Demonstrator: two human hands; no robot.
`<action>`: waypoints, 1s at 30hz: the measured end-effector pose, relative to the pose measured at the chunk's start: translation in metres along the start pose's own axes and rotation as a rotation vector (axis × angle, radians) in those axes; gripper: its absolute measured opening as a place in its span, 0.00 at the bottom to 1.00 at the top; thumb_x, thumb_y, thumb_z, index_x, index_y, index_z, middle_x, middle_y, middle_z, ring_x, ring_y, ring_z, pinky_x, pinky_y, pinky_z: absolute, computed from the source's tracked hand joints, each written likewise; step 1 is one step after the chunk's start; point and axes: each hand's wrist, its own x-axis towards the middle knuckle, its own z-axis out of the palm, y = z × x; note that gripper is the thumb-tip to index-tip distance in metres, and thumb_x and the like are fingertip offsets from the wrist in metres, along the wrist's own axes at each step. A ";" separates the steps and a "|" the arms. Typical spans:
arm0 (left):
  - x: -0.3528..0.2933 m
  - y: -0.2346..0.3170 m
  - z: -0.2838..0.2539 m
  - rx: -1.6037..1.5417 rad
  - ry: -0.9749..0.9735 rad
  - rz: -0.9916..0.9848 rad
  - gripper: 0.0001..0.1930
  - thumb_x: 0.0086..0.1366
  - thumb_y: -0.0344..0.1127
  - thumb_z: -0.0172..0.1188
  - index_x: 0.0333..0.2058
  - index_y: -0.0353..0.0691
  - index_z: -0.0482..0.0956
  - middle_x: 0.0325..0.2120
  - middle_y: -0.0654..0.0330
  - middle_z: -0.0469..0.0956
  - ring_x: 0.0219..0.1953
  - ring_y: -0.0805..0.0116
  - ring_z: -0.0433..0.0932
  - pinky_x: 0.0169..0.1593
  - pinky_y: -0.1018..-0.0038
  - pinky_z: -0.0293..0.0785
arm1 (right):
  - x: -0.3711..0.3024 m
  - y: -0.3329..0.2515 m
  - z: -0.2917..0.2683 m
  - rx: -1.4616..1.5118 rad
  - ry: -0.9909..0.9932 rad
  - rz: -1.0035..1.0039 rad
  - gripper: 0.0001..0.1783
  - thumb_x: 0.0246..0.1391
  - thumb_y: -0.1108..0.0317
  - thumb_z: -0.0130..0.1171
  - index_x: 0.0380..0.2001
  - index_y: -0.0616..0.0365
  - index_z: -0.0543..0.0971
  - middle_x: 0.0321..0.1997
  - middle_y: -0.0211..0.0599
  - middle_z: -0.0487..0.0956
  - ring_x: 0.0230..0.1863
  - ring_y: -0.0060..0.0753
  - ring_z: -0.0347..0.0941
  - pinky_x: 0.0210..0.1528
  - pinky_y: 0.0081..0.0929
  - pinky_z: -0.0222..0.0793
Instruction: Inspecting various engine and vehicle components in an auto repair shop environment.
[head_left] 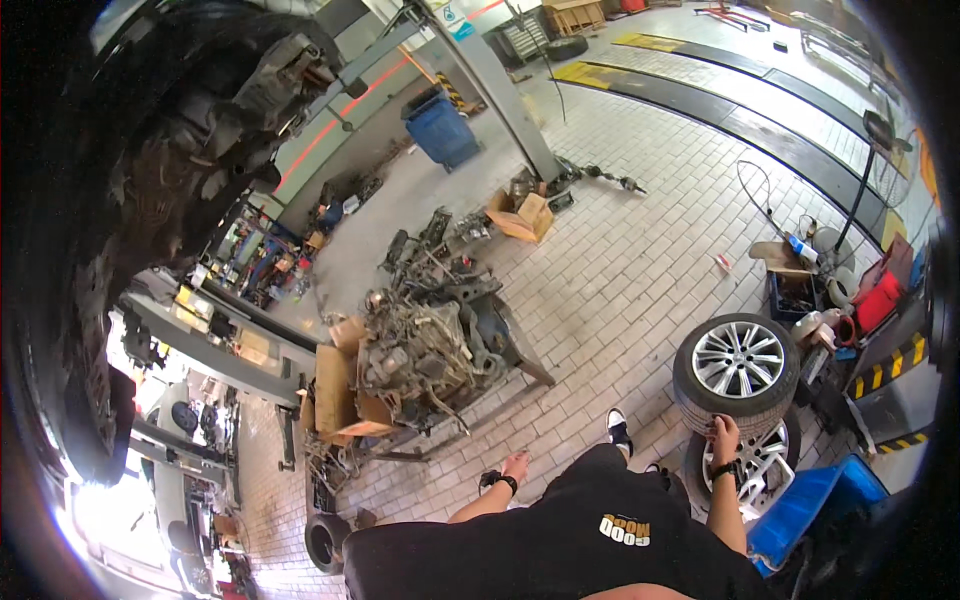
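My right hand [722, 436] rests with fingers spread on the tread of a tyre on a silver alloy wheel [738, 362]. That wheel lies flat on top of a second wheel [762, 470]. My left hand [515, 465] hangs free in front of me, holding nothing, with a dark band on its wrist. It is above the tiled floor, a little short of a dismantled engine block [425, 345] on a low metal stand. My black shirt fills the bottom edge, and one black and white shoe [619, 430] shows below.
A raised car's underside [150, 160] looms at the left beside a grey lift post [505, 95]. Cardboard boxes [335, 385] flank the engine. A blue bin [441, 128], a standing fan [880, 130], a parts crate [798, 296], a blue tarp [810, 505] and a small tyre [325, 541] surround me.
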 end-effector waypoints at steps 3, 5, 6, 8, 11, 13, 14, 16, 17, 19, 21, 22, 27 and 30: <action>0.027 0.025 0.014 0.106 0.001 0.018 0.19 0.64 0.42 0.57 0.50 0.40 0.76 0.26 0.67 0.72 0.27 0.74 0.71 0.27 0.73 0.67 | 0.019 -0.005 0.017 0.022 0.015 -0.009 0.12 0.61 0.66 0.53 0.39 0.64 0.78 0.27 0.30 0.77 0.23 0.19 0.71 0.24 0.18 0.66; 0.046 0.046 0.021 0.168 -0.016 0.076 0.21 0.63 0.43 0.59 0.52 0.39 0.75 0.27 0.65 0.73 0.26 0.72 0.71 0.27 0.71 0.68 | 0.037 -0.006 0.033 0.062 0.046 -0.006 0.11 0.61 0.66 0.54 0.39 0.64 0.78 0.27 0.30 0.77 0.23 0.19 0.71 0.24 0.18 0.66; 0.050 0.060 0.030 0.178 -0.036 0.077 0.21 0.63 0.43 0.59 0.52 0.39 0.75 0.27 0.65 0.73 0.26 0.72 0.71 0.27 0.71 0.68 | 0.047 -0.005 0.041 0.097 0.067 -0.005 0.11 0.61 0.66 0.54 0.38 0.63 0.79 0.27 0.30 0.77 0.23 0.19 0.71 0.24 0.18 0.66; 0.068 0.091 0.049 0.182 0.067 -0.026 0.22 0.60 0.47 0.60 0.47 0.38 0.80 0.41 0.56 0.82 0.41 0.60 0.79 0.46 0.68 0.74 | 0.077 -0.008 0.053 0.027 0.095 -0.043 0.11 0.61 0.66 0.54 0.38 0.63 0.79 0.27 0.29 0.77 0.23 0.19 0.71 0.24 0.19 0.66; 0.148 0.093 0.058 0.285 0.007 0.083 0.23 0.59 0.48 0.60 0.47 0.38 0.80 0.40 0.56 0.82 0.40 0.61 0.79 0.45 0.67 0.74 | 0.124 -0.009 0.081 0.023 0.128 -0.032 0.11 0.60 0.66 0.54 0.36 0.63 0.79 0.26 0.30 0.78 0.22 0.20 0.71 0.24 0.20 0.66; 0.166 0.134 0.072 0.217 -0.032 -0.086 0.24 0.59 0.49 0.60 0.49 0.39 0.78 0.41 0.56 0.81 0.39 0.61 0.79 0.43 0.66 0.75 | 0.162 -0.038 0.113 -0.064 0.149 -0.102 0.11 0.60 0.66 0.53 0.36 0.63 0.79 0.25 0.31 0.79 0.22 0.20 0.71 0.24 0.20 0.66; 0.183 0.146 0.077 0.096 -0.070 -0.045 0.25 0.60 0.49 0.60 0.50 0.39 0.77 0.43 0.56 0.80 0.40 0.61 0.79 0.42 0.65 0.76 | 0.180 -0.048 0.121 0.008 0.118 -0.058 0.11 0.61 0.66 0.53 0.38 0.63 0.79 0.24 0.32 0.79 0.21 0.21 0.71 0.24 0.20 0.66; 0.203 0.175 0.077 -0.018 -0.130 0.005 0.21 0.63 0.46 0.59 0.51 0.41 0.75 0.38 0.59 0.77 0.37 0.66 0.76 0.37 0.67 0.74 | 0.204 -0.082 0.148 -0.073 0.119 -0.120 0.12 0.61 0.65 0.53 0.40 0.63 0.78 0.28 0.32 0.79 0.24 0.21 0.72 0.25 0.18 0.67; 0.212 0.211 0.086 -0.004 -0.171 0.026 0.18 0.65 0.43 0.59 0.50 0.43 0.75 0.32 0.62 0.75 0.34 0.70 0.74 0.33 0.68 0.72 | 0.223 -0.095 0.163 -0.058 0.151 -0.176 0.12 0.61 0.65 0.53 0.41 0.62 0.78 0.29 0.31 0.79 0.25 0.20 0.73 0.26 0.18 0.67; 0.232 0.254 0.089 -0.036 -0.154 0.056 0.18 0.65 0.43 0.58 0.50 0.42 0.75 0.37 0.62 0.76 0.38 0.69 0.75 0.36 0.68 0.73 | 0.258 -0.116 0.188 -0.116 0.133 -0.229 0.13 0.61 0.64 0.54 0.41 0.62 0.78 0.30 0.30 0.78 0.27 0.20 0.73 0.29 0.19 0.68; 0.239 0.280 0.086 -0.078 -0.130 0.073 0.19 0.65 0.43 0.58 0.51 0.41 0.74 0.41 0.61 0.77 0.43 0.68 0.76 0.39 0.67 0.74 | 0.265 -0.157 0.224 -0.057 0.120 -0.191 0.13 0.62 0.63 0.53 0.41 0.60 0.79 0.30 0.28 0.78 0.27 0.20 0.73 0.31 0.19 0.68; 0.235 0.303 0.088 -0.144 -0.137 0.018 0.19 0.66 0.43 0.57 0.51 0.41 0.74 0.44 0.61 0.77 0.47 0.67 0.75 0.42 0.66 0.74 | 0.270 -0.164 0.229 -0.046 0.120 -0.172 0.12 0.62 0.63 0.53 0.41 0.60 0.79 0.30 0.28 0.78 0.27 0.20 0.73 0.31 0.19 0.68; 0.270 0.316 0.081 -0.234 -0.109 -0.079 0.16 0.66 0.41 0.56 0.50 0.42 0.73 0.43 0.63 0.77 0.46 0.65 0.77 0.41 0.66 0.74 | 0.315 -0.164 0.255 -0.075 0.138 -0.141 0.12 0.62 0.63 0.53 0.40 0.59 0.78 0.28 0.28 0.79 0.27 0.19 0.74 0.28 0.18 0.66; 0.294 0.280 0.080 -0.186 -0.088 -0.109 0.12 0.66 0.41 0.55 0.46 0.45 0.74 0.39 0.62 0.77 0.40 0.65 0.77 0.34 0.62 0.74 | 0.350 -0.154 0.258 -0.077 0.185 -0.077 0.11 0.62 0.64 0.52 0.40 0.58 0.79 0.28 0.29 0.80 0.24 0.17 0.73 0.25 0.15 0.67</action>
